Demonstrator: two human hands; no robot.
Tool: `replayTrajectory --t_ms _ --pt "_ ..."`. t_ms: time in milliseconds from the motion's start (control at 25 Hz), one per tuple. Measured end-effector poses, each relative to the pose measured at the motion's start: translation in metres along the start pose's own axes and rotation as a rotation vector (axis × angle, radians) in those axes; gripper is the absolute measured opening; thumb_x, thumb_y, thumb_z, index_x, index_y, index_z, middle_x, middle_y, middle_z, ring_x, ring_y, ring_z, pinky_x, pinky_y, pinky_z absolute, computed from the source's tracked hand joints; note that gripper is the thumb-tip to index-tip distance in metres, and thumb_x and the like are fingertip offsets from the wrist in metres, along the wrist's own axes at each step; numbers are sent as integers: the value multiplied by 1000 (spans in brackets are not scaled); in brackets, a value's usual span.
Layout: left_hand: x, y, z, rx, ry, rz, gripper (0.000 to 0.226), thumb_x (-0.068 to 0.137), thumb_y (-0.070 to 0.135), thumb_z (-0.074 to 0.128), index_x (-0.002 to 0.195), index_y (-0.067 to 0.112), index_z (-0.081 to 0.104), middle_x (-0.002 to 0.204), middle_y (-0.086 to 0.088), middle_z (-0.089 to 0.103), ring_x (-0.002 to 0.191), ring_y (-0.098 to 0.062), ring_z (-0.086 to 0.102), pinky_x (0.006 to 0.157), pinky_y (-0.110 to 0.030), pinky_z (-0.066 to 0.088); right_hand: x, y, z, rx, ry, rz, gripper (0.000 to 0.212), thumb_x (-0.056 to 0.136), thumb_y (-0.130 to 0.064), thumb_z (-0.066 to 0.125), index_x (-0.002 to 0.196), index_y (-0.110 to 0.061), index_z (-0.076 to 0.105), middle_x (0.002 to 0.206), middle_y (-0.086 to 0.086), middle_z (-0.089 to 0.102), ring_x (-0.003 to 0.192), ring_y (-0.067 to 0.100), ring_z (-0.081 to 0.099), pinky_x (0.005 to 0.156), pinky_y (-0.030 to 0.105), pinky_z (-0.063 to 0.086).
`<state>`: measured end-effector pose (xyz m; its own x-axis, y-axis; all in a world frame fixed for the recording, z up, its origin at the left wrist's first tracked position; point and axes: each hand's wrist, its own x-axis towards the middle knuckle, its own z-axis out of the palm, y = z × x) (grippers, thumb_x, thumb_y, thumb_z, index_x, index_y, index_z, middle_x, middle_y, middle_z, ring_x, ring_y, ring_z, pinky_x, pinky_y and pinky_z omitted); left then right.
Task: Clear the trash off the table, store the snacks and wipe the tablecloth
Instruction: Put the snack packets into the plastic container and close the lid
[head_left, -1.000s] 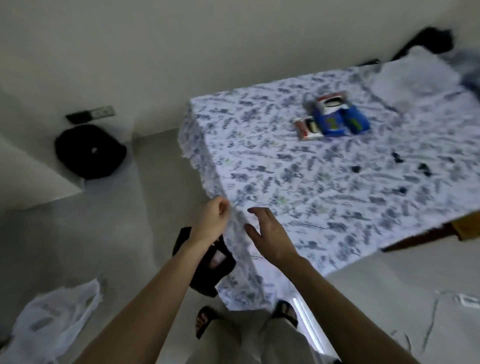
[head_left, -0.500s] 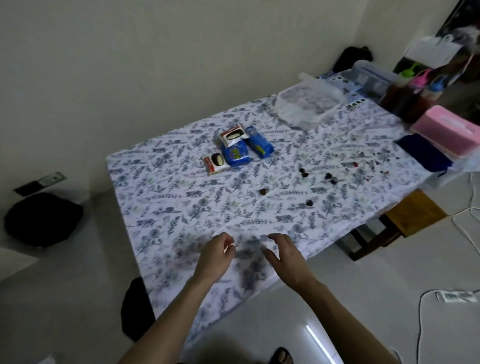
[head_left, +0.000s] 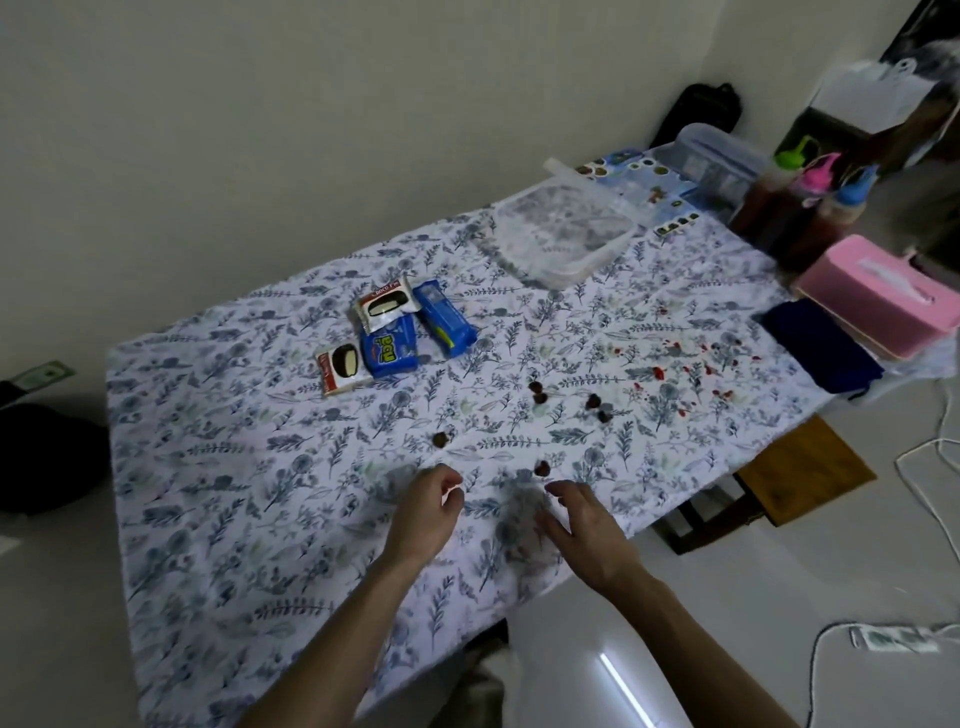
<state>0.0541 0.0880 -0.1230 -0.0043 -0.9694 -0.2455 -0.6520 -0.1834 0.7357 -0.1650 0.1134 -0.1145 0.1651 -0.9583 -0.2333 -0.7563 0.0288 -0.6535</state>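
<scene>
A blue floral tablecloth (head_left: 234, 493) covers the table. Near its far left lie two white-and-red snack packs (head_left: 387, 307) (head_left: 343, 366) and two blue snack packs (head_left: 389, 351) (head_left: 447, 325). Small dark scraps (head_left: 440, 439) (head_left: 542, 468) (head_left: 537, 392) are scattered mid-table, and red spots (head_left: 675, 374) stain the cloth to the right. My left hand (head_left: 431, 506) hovers over the near edge with curled fingers and nothing visible in it. My right hand (head_left: 582, 525) is beside it with spread fingers, just short of one dark scrap.
A clear plastic container (head_left: 563, 234) sits at the back. A pink tissue box (head_left: 878, 296), dark blue cloth (head_left: 821, 345) and sauce bottles (head_left: 810, 202) crowd the right end. A wooden stool (head_left: 800, 467) stands under the right side, a black bag (head_left: 47, 457) lies on the floor left, cables (head_left: 930, 467) right.
My left hand has let go of the tablecloth's hanging corner. Both hands have come up over the table's near edge, and the view has swung up to take in the whole table.
</scene>
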Motion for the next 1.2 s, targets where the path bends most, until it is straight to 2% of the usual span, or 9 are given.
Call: replayTrajectory --t_ms 200,360,480,680,840,960,1040,1120,1200 --pt "62 10 -5 1 42 -31 22 92 13 55 112 7 62 110 -8 65 99 -18 61 87 -27 49 54 9 -33 15 4 -9 40 96 -27 53 132 -11 47 131 10 50 118 24 53 93 31 43" --pt "102 20 -12 -14 104 -75 19 91 11 55 108 8 63 108 -10 67 95 -20 62 84 -31 51 100 7 -55 11 -33 -47 40 96 -30 51 132 -12 46 130 8 51 116 23 53 90 29 43" --pt "120 26 -15 10 149 -113 17 90 13 56 106 9 63 105 -8 67 90 -18 62 77 -27 47 138 7 -63 34 -84 -88 37 97 -28 50 130 -12 47 127 8 52 114 23 54 89 31 45" --pt "134 41 -19 28 268 -275 19 90 11 56 107 7 63 105 -8 66 94 -22 62 86 -36 52 214 1 -59 80 -219 -218 36 96 -29 51 126 -9 51 114 9 55 99 22 56 80 25 40" --pt "143 48 -17 105 345 -374 14 90 14 56 102 11 63 100 -6 65 90 -19 61 80 -31 51 249 -7 -58 89 -331 -336 34 93 -24 56 123 -8 51 114 11 54 100 19 53 81 27 42" --pt "155 54 -14 88 398 -434 17 89 14 57 105 11 62 107 -9 65 95 -23 61 85 -38 53 274 -14 -59 75 -364 -363 34 94 -25 55 122 -7 50 114 8 52 97 12 52 72 12 37" --pt "163 55 -16 67 435 -448 22 90 14 57 111 8 60 117 -11 59 102 -26 59 86 -35 50 288 -25 -56 69 -361 -376 40 94 -28 54 128 -8 46 119 8 51 99 10 52 74 7 38" --pt "171 50 -22 37 472 -473 30 90 16 57 119 7 53 127 -13 50 111 -29 54 89 -36 47 300 -35 -49 37 -360 -404 48 93 -29 55 135 -9 41 126 12 49 105 16 53 84 19 44" --pt "181 37 -33 29 516 -472 41 89 17 58 127 8 46 136 -16 41 122 -33 46 98 -43 46 311 -44 -40 -8 -372 -421 60 91 -32 58 141 -8 32 132 15 44 112 22 52 91 27 46"
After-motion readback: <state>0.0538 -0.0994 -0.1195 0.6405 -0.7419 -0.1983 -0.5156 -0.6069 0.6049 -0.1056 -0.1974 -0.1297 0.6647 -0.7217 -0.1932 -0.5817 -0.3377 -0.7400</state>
